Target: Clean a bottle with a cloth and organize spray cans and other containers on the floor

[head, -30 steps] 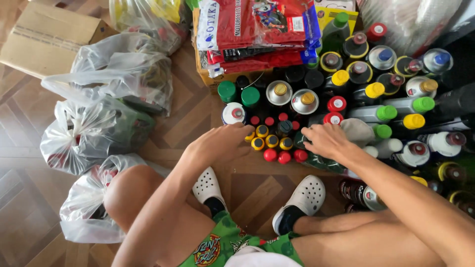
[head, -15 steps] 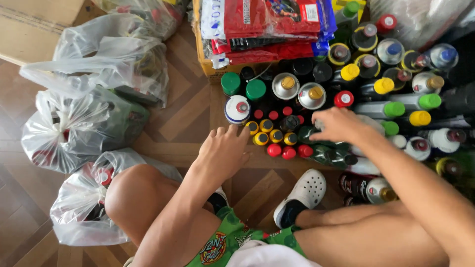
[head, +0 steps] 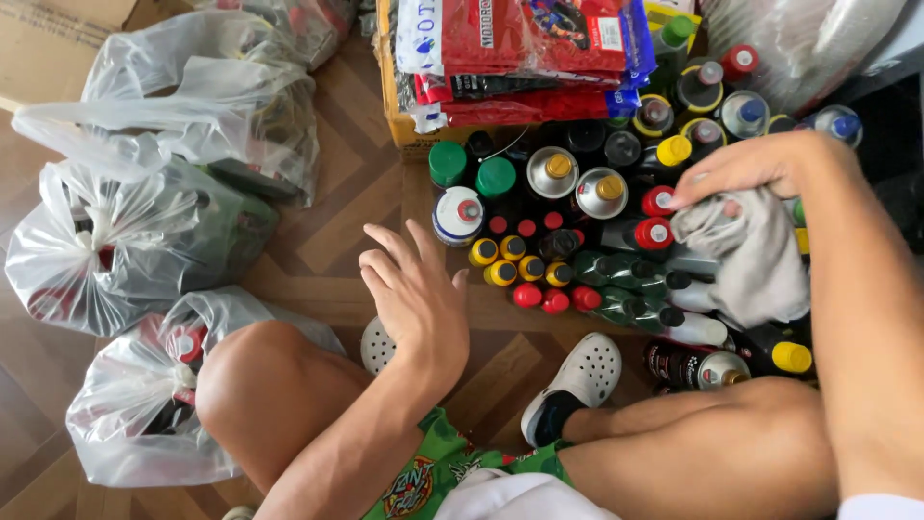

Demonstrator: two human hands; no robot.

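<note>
Lower centre: left hand [head: 416,294], fingers spread, holding nothing, hovering just short of the small yellow- and red-capped bottles [head: 525,274]. Right of centre: right hand [head: 746,166] pinching a crumpled grey cloth [head: 746,255] lying over the capped bottles. Step judged: wiping bottles; next calls for a firm cloth grip. Upper left: tied clear plastic bags [head: 144,231]

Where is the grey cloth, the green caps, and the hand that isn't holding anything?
grey cloth [head: 746,255]: head view, middle of the crumpled fabric under the right hand.
green caps [head: 496,177]: head view, top of the right-hand one of two.
left hand [head: 419,299]: head view, back of the open hand.
</note>
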